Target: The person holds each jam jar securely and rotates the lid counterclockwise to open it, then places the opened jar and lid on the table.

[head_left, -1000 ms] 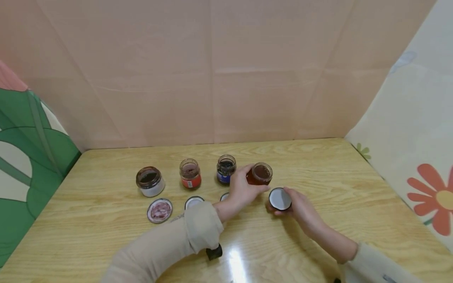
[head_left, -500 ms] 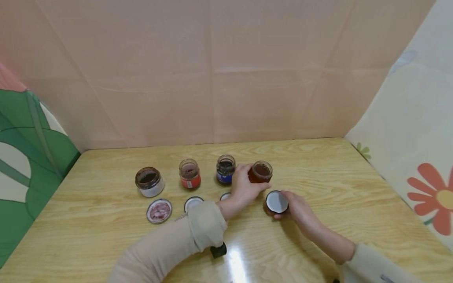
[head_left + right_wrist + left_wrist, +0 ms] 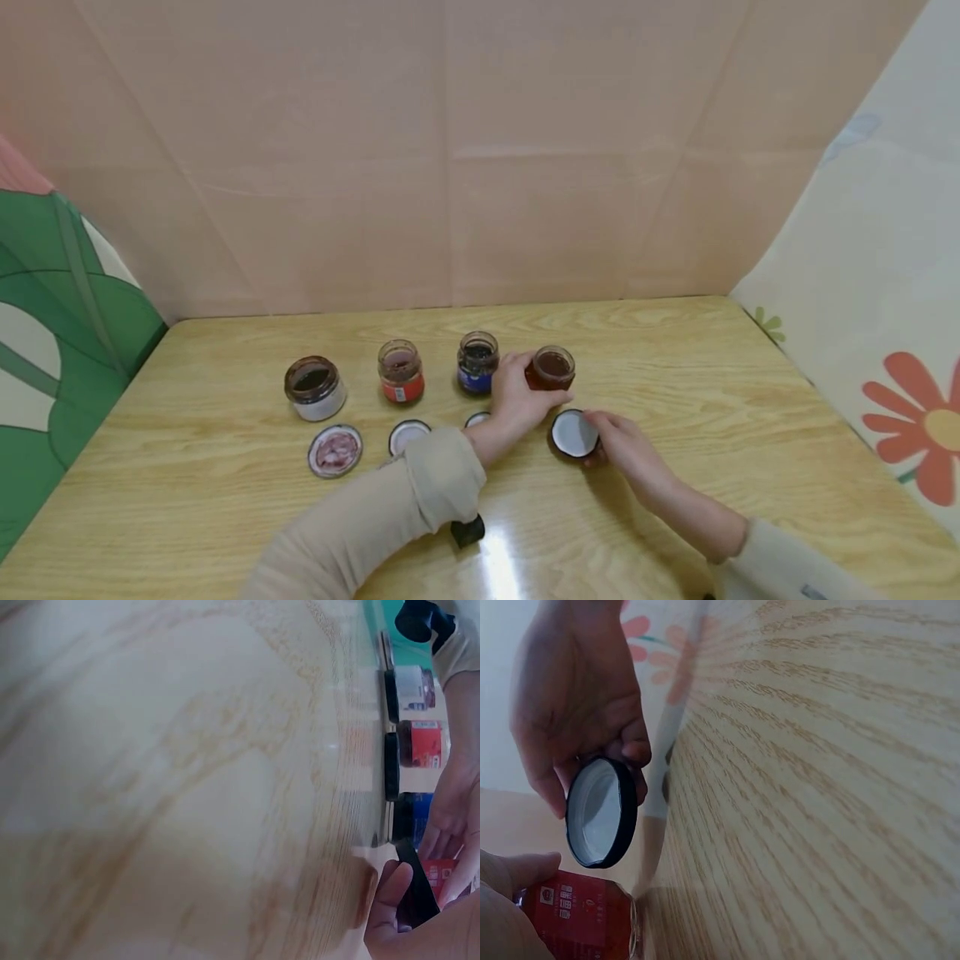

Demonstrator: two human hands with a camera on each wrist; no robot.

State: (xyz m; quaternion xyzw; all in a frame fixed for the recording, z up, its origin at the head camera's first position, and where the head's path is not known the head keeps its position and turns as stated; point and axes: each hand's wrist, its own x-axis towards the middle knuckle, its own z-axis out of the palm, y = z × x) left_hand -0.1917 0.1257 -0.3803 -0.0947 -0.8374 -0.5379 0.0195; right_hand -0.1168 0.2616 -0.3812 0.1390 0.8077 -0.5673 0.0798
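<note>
My left hand (image 3: 517, 396) grips an open glass jar (image 3: 553, 371) of dark red contents, standing at the right end of a row of jars. The left wrist view shows the red label (image 3: 574, 907) on its side. With thumb and fingers, my right hand (image 3: 630, 454) pinches a round lid (image 3: 575, 433) by its edge, black outside and white within. The lid's white inside faces up toward the head camera, close over the table just in front of the jar. In the right wrist view the lid (image 3: 418, 892) shows tilted, dark side toward the camera.
Three more open jars stand left of the held one: one white-labelled (image 3: 321, 404), one red-labelled (image 3: 402, 387), one blue-labelled (image 3: 477, 379). Before them lie a stained lid (image 3: 335, 451), a white-lined lid (image 3: 408, 433) and another lid (image 3: 477, 418) partly covered by my left forearm. A backdrop (image 3: 450, 167) rises behind the table.
My right hand has carried the lid leftward and a little nearer to me. My left hand stays around the jar, almost unmoved.
</note>
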